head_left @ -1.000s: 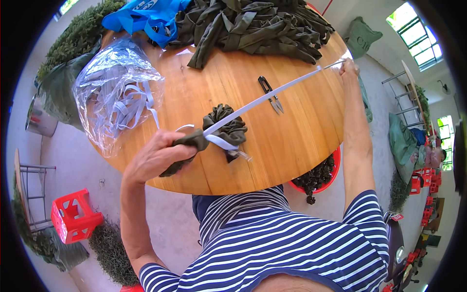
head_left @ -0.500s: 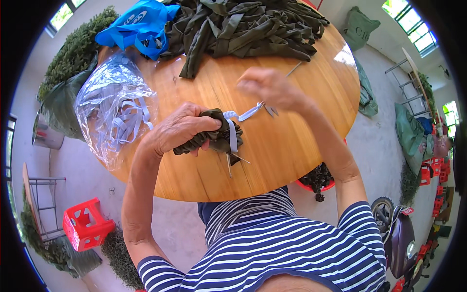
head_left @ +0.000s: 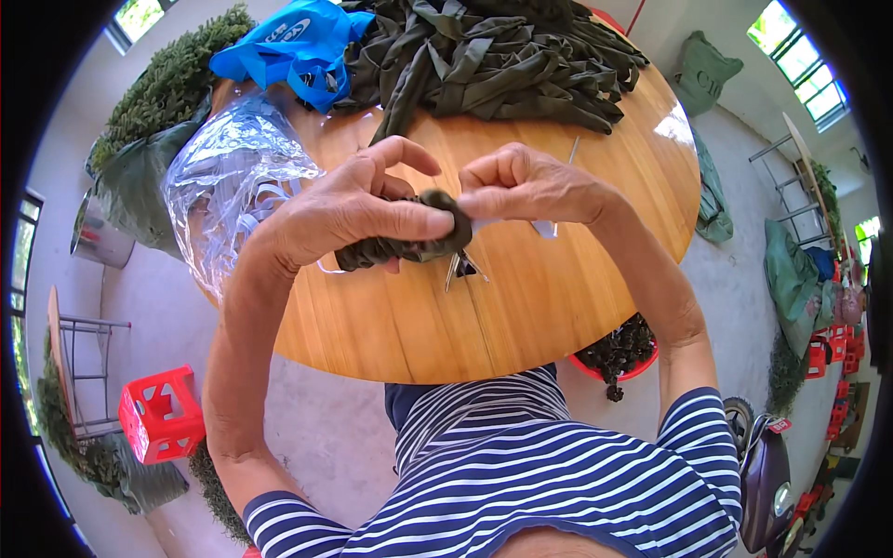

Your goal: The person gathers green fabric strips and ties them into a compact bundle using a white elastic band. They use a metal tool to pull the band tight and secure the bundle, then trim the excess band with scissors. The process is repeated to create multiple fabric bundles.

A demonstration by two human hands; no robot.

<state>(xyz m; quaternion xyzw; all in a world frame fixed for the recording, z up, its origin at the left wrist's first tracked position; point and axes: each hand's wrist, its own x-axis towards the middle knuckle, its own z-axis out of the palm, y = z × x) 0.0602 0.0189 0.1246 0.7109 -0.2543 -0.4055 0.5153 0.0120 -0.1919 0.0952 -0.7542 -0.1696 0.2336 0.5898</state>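
My left hand [head_left: 358, 209] grips a dark green gathered fabric tube [head_left: 395, 249] above the near part of the table, thumb on top, index finger raised in an arch. Close beside it, my right hand [head_left: 530, 186] is closed in a pinch at the tube's right end, on a white elastic band [head_left: 481, 223] that is mostly hidden by the fingers. Below the tube, thin metal points [head_left: 453, 272] stick out over the wood; their tool is partly covered. A pale, shiny piece [head_left: 544, 229] shows under my right hand, too small to make out.
On the round wooden table [head_left: 372, 325] lie a heap of dark green fabric strips [head_left: 521, 70], a blue bag [head_left: 298, 51] and a clear plastic bag [head_left: 209, 195] with white elastic inside. A red stool [head_left: 163, 414] stands left; a red basin [head_left: 642, 363] of dark pieces sits below the right edge.
My right hand has moved down and left to the fabric tube's end, meeting my left hand. The elastic, earlier stretched out on the right, is now mostly covered. The view has shifted slightly.
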